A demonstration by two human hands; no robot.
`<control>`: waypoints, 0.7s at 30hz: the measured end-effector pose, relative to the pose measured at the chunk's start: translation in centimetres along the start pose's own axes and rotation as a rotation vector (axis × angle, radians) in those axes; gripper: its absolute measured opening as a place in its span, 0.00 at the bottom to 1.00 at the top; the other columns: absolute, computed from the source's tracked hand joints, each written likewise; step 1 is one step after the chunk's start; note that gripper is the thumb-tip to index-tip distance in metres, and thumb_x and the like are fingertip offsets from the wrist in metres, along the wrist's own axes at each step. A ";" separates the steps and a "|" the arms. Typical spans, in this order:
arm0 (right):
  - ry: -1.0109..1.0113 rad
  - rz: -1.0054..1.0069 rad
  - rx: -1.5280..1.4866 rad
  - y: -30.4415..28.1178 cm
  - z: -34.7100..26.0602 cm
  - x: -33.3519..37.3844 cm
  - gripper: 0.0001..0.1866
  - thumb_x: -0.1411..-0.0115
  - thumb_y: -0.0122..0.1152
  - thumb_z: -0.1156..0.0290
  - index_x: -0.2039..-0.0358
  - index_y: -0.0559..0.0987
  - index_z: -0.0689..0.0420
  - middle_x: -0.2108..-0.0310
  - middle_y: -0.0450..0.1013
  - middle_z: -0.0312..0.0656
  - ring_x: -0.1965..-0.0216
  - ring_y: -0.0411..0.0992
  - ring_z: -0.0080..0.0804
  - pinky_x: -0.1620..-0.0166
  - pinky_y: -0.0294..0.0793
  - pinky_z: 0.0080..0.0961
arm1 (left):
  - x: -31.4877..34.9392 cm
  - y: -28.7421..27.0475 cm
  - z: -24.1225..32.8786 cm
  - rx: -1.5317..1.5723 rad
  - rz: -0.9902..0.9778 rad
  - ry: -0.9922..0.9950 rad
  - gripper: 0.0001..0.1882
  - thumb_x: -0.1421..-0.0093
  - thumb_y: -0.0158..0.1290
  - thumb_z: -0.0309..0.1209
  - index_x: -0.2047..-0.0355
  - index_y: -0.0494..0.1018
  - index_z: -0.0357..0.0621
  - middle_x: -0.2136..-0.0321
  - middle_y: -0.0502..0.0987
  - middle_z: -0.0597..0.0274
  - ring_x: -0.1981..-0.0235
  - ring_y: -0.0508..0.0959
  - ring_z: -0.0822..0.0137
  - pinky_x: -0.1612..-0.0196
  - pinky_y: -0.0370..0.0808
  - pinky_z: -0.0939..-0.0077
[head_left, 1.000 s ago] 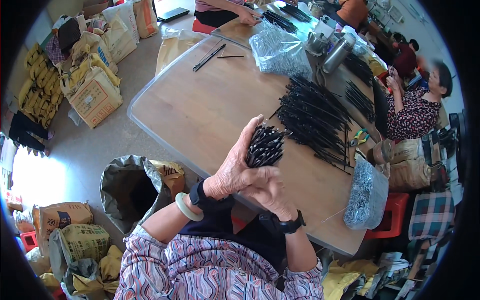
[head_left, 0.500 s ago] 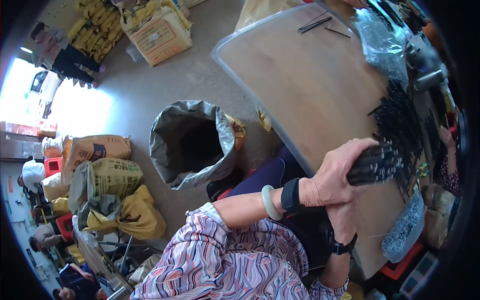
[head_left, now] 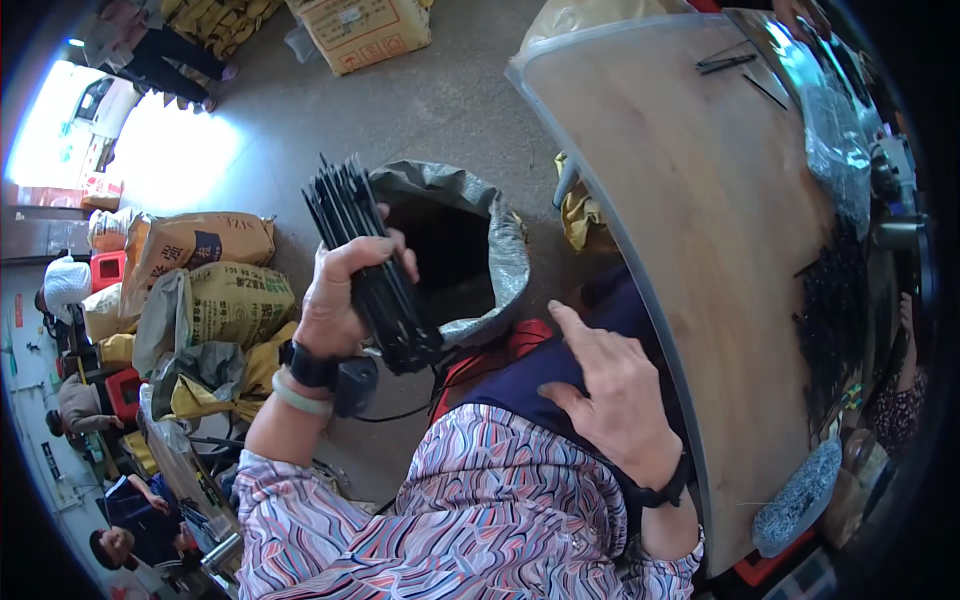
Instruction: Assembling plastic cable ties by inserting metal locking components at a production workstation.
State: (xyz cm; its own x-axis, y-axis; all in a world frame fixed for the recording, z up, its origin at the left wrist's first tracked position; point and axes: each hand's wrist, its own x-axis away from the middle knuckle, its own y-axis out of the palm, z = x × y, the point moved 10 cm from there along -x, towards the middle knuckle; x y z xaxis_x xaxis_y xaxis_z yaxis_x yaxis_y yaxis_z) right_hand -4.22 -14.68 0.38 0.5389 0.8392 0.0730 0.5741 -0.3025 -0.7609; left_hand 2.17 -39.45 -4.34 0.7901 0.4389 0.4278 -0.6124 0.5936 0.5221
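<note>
My left hand (head_left: 332,300) is closed around a thick bundle of thin black rods (head_left: 390,315). The bundle tilts, its uneven upper ends pointing up and away. It hangs over the near left side of an upright grey-lined sack (head_left: 512,262), whose dark inside hides any contents. Over my lap, beside the table (head_left: 690,220), my right hand (head_left: 622,395) is open, fingers apart and nothing in it. More black rods (head_left: 835,310) lie heaped along the table's right side. A few loose ones (head_left: 725,64) rest near its far end.
A clear bag of small silvery pieces (head_left: 798,500) sits at the table's near right. Clear plastic wrap (head_left: 836,150) lies at the far right. Filled sacks (head_left: 235,305) stand left, with a carton-like package (head_left: 365,30) beyond. Other people are at the left and right edges.
My left hand has carried the bundle from the table leftward to the grey-lined sack. My hands have come apart; the right one is now over my lap. The view has shifted too.
</note>
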 end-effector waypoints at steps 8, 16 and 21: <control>-0.007 -0.268 0.387 8.8 1.7 -6.1 0.37 0.45 0.58 0.79 0.32 0.66 0.48 0.73 0.73 0.43 0.69 0.76 0.39 0.62 0.72 0.37 | -2.0 -15.7 -11.1 -0.008 0.386 -0.632 0.08 0.46 0.58 0.22 0.65 0.73 0.39 0.73 0.77 0.56 0.73 0.80 0.60 0.66 0.82 0.59; -0.010 -0.018 0.130 7.7 3.8 -9.2 0.06 0.51 0.66 0.79 0.73 0.78 0.57 0.76 0.70 0.42 0.71 0.73 0.42 0.65 0.72 0.35 | -13.1 -19.7 -18.3 -0.191 0.405 -0.755 0.05 0.47 0.58 0.19 0.69 0.76 0.35 0.76 0.78 0.53 0.74 0.82 0.57 0.70 0.83 0.61; -0.001 -0.061 0.151 6.6 3.0 -9.5 0.08 0.55 0.67 0.80 0.75 0.77 0.57 0.77 0.69 0.41 0.73 0.72 0.41 0.66 0.72 0.36 | -19.4 -24.0 -20.7 -0.475 0.383 -0.628 0.12 0.52 0.61 0.19 0.65 0.78 0.40 0.72 0.80 0.52 0.67 0.83 0.53 0.64 0.82 0.58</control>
State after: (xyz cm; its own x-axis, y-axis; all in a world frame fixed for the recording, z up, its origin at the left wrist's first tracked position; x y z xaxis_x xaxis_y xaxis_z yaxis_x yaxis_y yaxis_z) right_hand -7.42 -23.32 -7.32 0.5054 0.8543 0.1217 0.5064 -0.1794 -0.8434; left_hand 2.01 -48.22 -40.47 0.2872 0.2960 0.9110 -0.6472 0.7611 -0.0433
